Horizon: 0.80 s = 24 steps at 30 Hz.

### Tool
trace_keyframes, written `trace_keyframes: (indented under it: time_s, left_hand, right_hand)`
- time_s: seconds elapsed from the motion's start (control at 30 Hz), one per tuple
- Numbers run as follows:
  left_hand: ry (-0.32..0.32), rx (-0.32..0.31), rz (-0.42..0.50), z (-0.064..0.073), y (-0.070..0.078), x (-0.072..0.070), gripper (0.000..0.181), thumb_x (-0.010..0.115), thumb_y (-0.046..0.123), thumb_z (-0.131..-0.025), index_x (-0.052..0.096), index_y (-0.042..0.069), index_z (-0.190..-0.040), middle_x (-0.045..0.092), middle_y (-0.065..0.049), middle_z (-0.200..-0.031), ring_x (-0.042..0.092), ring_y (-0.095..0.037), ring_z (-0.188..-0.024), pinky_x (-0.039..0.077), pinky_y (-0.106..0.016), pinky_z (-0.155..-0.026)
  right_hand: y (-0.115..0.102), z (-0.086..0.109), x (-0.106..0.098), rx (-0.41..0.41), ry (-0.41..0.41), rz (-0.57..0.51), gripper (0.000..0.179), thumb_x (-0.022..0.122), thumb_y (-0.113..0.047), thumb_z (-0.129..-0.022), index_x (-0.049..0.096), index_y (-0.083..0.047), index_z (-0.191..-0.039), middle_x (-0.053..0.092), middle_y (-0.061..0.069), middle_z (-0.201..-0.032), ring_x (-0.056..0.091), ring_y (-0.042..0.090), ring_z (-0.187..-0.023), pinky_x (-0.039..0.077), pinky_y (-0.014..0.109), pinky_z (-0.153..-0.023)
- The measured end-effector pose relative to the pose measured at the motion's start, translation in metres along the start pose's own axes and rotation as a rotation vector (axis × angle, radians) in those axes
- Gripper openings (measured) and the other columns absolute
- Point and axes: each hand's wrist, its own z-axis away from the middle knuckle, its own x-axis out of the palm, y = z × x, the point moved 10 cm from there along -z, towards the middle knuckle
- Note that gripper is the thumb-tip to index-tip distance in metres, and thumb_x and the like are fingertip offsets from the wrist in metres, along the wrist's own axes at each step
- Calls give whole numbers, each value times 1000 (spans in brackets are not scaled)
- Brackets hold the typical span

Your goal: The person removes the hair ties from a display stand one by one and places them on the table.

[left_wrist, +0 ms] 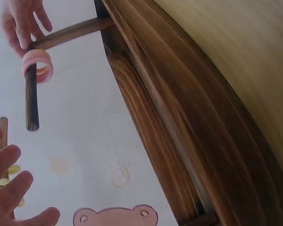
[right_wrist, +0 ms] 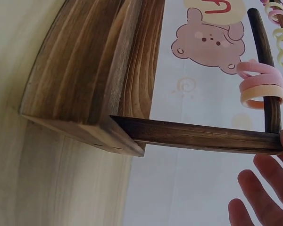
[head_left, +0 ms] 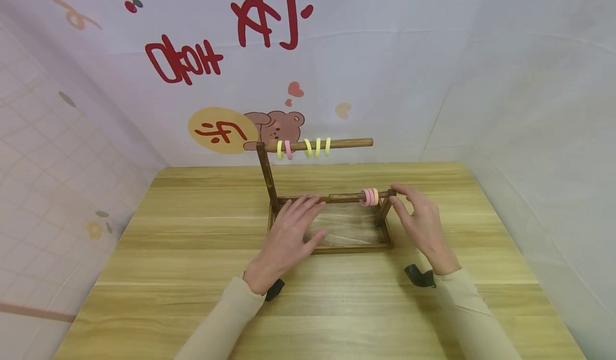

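Note:
A dark wooden rack (head_left: 353,249) with a tray base stands on the table. Its short right post carries a lower bar (head_left: 344,197), on which two pink hair ties (right_wrist: 260,83) and one orange hair tie (right_wrist: 263,92) hang side by side near the post. My right hand (head_left: 423,223) pinches the top of that post between thumb and forefinger, the other fingers spread below in the right wrist view. Over the tray's left part, my left hand (head_left: 289,234) is held with fingers extended and nothing in it. It hides part of the tray.
The taller left post (head_left: 267,178) bears an upper bar (head_left: 351,143) with several yellow hair ties (head_left: 317,147) and a pink one (head_left: 288,150). Both bars have a free end. Behind the wooden table (head_left: 337,306) rises a printed white cloth (head_left: 385,82), with cloth at both sides.

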Motion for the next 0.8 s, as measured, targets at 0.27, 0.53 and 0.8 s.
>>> trace_keyframes:
  time_s: [0.27,0.53,0.8]
  left_hand:
    - [20,70,19,-16,20,4,55,72,33,-99,59,8,-146,55,-11,-153,44,-34,-146,31,-58,-120]
    - [67,135,0,-33,33,6,54,78,30,-95,63,7,-142,59,-11,-148,49,-31,-143,35,-58,-118]
    - [124,183,-34,-49,36,8,50,81,26,-93,66,6,-137,66,-10,-139,61,-26,-130,39,-53,-116]
  right_hand:
    - [-2,-1,-2,-10,7,0,30,73,-2,-95,70,-1,-126,71,20,-122,68,44,-109,54,61,-90]
    - [-3,-2,-4,-19,17,13,30,76,-1,-93,71,0,-123,73,20,-119,69,43,-105,55,59,-88]
    - [-3,-3,-4,-7,10,0,29,76,-2,-93,72,0,-121,73,20,-118,70,43,-105,56,59,-88]
